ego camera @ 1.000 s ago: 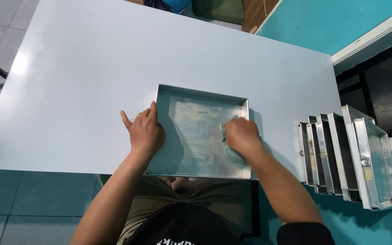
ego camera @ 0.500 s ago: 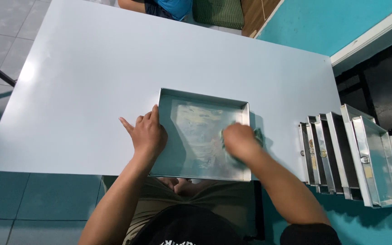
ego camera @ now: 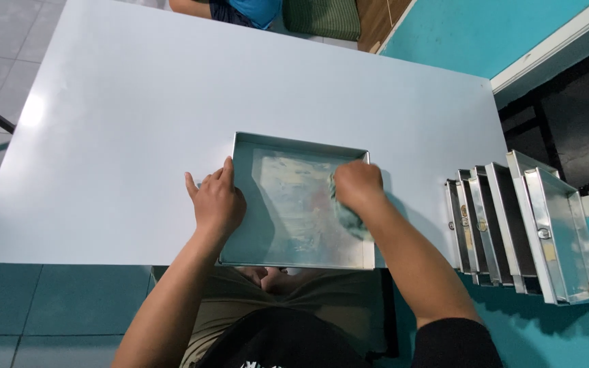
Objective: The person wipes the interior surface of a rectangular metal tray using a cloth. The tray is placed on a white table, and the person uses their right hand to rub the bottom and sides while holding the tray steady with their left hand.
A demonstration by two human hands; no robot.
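Head view, looking straight down: square metal baking pan (ego camera: 288, 204) sits at the near edge of the white table (ego camera: 138, 102). Left hand (ego camera: 217, 202) lies flat on the pan's left rim, fingers spread, pinning it. Right hand (ego camera: 357, 185) is inside the pan, clenched around a greenish cloth (ego camera: 346, 217) pressed to the smeared bottom. Row of upright pans (ego camera: 523, 228) stands off the table's right end.

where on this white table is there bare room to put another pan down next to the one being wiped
The table is bare left of the square pan, beyond the left hand, and across the far half behind the pan. A narrower bare strip lies between the right hand and the table's right edge. It is crowded off that edge, where the upright pans are stacked.
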